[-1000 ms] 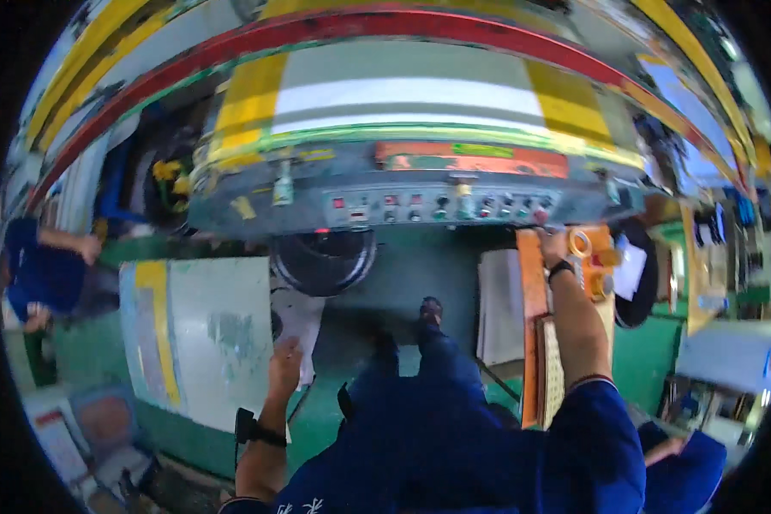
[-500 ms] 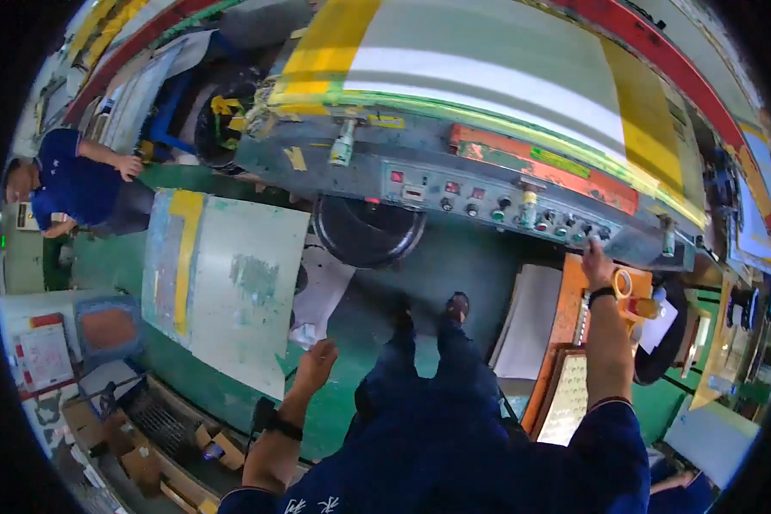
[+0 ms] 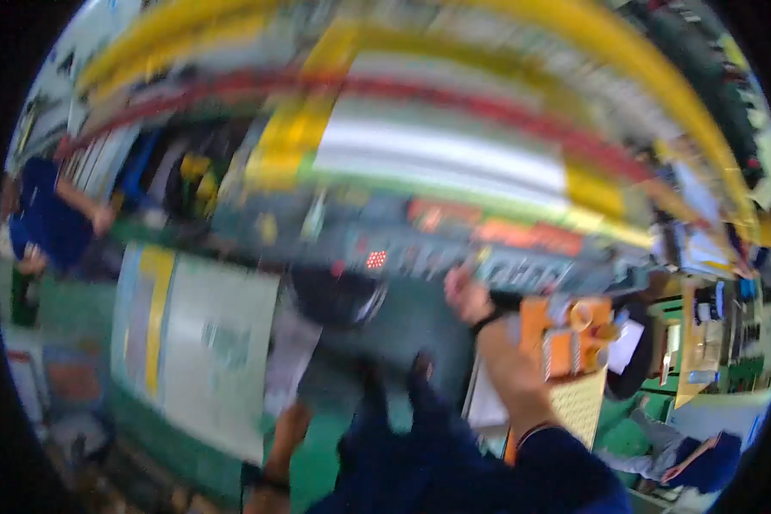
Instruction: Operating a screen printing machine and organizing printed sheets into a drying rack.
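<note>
My right hand (image 3: 467,294) reaches to the front of a large grey machine, at its control panel (image 3: 522,271) with knobs and buttons. Motion smears its fingers, so whether it touches a knob cannot be made out. Low on the left, my left hand (image 3: 291,426) hangs beside a large pale board (image 3: 218,343) with a yellow strip; its fingers are blurred too. On the machine lies a white sheet (image 3: 437,158) between yellow bands. Red lights (image 3: 376,259) glow on the left of the panel.
A round black bin (image 3: 338,295) stands under the machine's front. To the right, an orange table (image 3: 535,330) bears a tape roll (image 3: 581,316). One co-worker (image 3: 56,206) is at far left, another (image 3: 702,463) at lower right. A red bar (image 3: 454,94) crosses behind.
My right hand has moved left along the control panel, away from its right end. The view has tilted up, showing more beyond the machine. The red lights now show on the panel.
</note>
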Available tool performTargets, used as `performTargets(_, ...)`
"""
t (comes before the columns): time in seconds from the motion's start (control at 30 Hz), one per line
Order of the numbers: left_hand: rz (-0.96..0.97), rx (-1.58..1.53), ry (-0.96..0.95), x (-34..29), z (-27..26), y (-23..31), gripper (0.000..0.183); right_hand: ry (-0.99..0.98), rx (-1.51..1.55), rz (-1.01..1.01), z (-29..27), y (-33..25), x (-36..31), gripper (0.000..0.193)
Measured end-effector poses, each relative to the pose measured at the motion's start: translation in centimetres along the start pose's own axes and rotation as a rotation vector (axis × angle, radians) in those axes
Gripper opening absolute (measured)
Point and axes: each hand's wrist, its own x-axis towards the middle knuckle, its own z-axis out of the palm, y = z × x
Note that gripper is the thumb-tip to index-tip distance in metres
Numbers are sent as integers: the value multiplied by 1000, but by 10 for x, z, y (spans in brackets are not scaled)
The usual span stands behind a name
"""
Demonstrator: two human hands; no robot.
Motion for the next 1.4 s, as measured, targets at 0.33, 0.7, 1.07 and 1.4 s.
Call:
performTargets(0.33, 175, -326, 238, -8, 5, -17, 40, -74, 274, -2, 33, 14, 26, 45)
performTargets(0.7, -26, -338, 218, -41, 18, -8, 41, 332, 110, 2, 41, 24, 26, 30)
performTargets(1.07, 232, -105, 265, 9, 46, -49, 40, 382, -354, 85, 59, 27, -40, 24)
performTargets(1.4, 308, -305, 59, 37, -17, 52, 28, 499, -341, 87, -12, 11, -117, 25)
